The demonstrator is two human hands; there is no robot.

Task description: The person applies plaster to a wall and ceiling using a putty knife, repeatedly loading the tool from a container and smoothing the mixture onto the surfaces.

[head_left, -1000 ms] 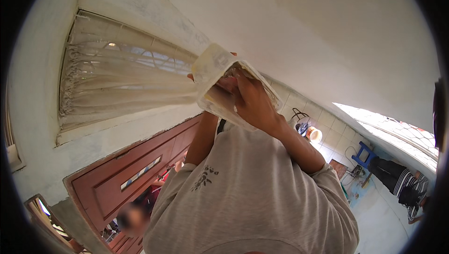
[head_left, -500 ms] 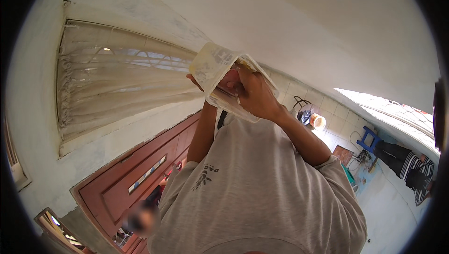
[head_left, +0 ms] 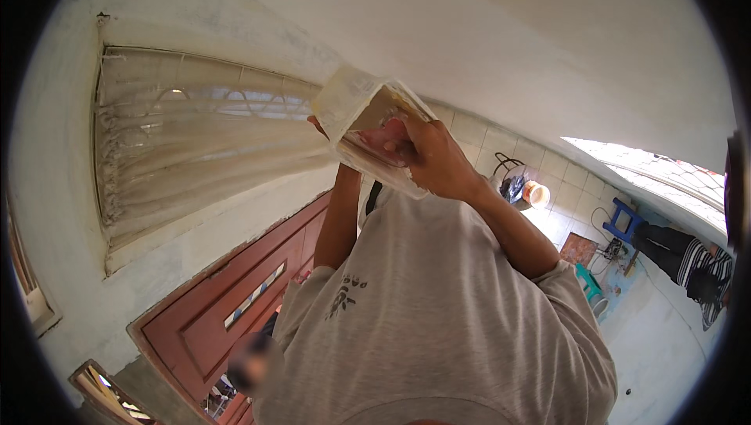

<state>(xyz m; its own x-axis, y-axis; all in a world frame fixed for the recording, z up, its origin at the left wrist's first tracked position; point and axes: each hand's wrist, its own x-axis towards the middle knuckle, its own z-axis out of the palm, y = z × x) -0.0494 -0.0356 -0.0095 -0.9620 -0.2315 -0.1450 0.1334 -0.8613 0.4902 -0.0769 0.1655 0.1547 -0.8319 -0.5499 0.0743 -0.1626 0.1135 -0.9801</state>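
Note:
A square, translucent plastic tub [head_left: 341,106], smeared whitish, is held up in front of my chest with its open top tilted toward me. My left hand [head_left: 316,126] supports it from the far left side; only some fingertips show past the wall, and the rest is behind the tub. My right hand [head_left: 444,160] reaches over the rim into the opening, fingers closed on a flat pinkish-red piece [head_left: 382,138] whose exact kind I cannot make out. Some whitish stuff clings near the top of that piece.
A pale wall surrounds a curtained window [head_left: 211,143] at left. Below it is a reddish-brown door [head_left: 199,331], with a person [head_left: 252,364] beside it. Farther right are a white bucket [head_left: 535,194], a blue stool [head_left: 623,220] and a person in a striped top [head_left: 700,276].
My right hand has drawn back slightly toward the rim, so more of the pinkish-red piece shows. The tub has shifted a little to the left and up in view.

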